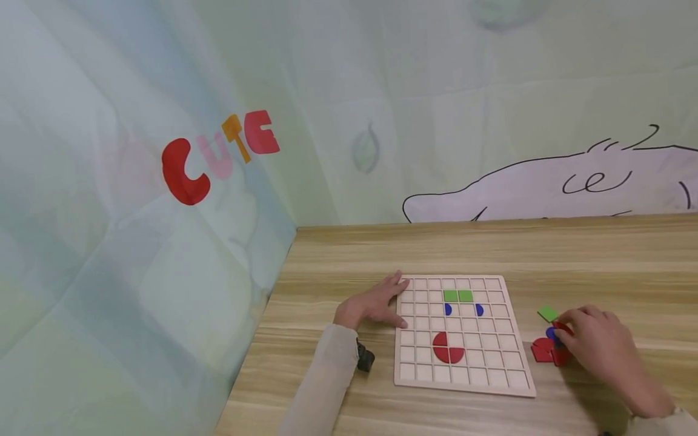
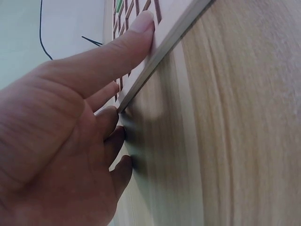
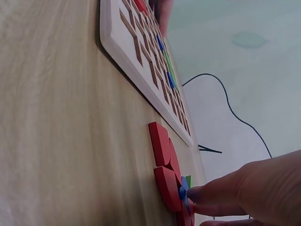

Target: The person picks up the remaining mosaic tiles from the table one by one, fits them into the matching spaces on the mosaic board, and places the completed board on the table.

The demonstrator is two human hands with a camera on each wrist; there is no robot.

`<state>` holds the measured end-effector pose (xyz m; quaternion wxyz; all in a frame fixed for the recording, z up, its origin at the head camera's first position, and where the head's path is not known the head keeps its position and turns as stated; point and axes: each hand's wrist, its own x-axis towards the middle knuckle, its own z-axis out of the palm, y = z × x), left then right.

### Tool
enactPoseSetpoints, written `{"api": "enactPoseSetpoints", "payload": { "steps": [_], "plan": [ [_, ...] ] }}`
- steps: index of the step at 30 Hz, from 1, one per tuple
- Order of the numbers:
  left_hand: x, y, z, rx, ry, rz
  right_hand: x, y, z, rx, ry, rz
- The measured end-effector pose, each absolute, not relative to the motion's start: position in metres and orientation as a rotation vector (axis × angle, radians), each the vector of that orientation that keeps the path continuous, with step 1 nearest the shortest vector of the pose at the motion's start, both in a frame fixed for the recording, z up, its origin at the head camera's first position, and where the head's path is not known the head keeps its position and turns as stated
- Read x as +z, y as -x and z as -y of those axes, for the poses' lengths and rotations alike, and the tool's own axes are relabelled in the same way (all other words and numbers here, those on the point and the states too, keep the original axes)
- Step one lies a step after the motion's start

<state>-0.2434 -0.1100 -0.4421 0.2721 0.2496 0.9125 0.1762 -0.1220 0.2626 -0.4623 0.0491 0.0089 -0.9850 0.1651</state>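
Observation:
A pale gridded board (image 1: pixel 425 372) lies on the table. Two green squares (image 1: pixel 458 296), two blue half-discs (image 1: pixel 480 310) and three red quarter-discs (image 1: pixel 455 355) sit in its cells. My left hand (image 1: pixel 376 303) rests at the board's left edge, fingers spread; its thumb (image 2: pixel 141 28) lies on the rim in the left wrist view. Right of the board, my right hand (image 1: pixel 600 339) reaches into a small pile of red pieces (image 1: pixel 543 350). Its thumb tip is at a blue piece (image 3: pixel 183 192) on the pile; I cannot tell whether it pinches that piece.
A loose green square (image 1: pixel 548 313) lies just behind the pile. The wood-grain table (image 1: pixel 349 254) meets a printed cloth backdrop (image 1: pixel 338 121) at the back and left. A dark device (image 1: pixel 365 357) is strapped at my left wrist.

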Motion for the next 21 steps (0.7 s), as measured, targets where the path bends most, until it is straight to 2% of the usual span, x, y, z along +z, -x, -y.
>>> {"api": "enactPoseSetpoints", "payload": {
  "steps": [21],
  "plan": [
    [-0.4404,0.2436,0.1099,0.471,-0.649,-2.449,-0.4576,0.1276,-0.2659,0.465,0.076,3.087]
  ]
}}
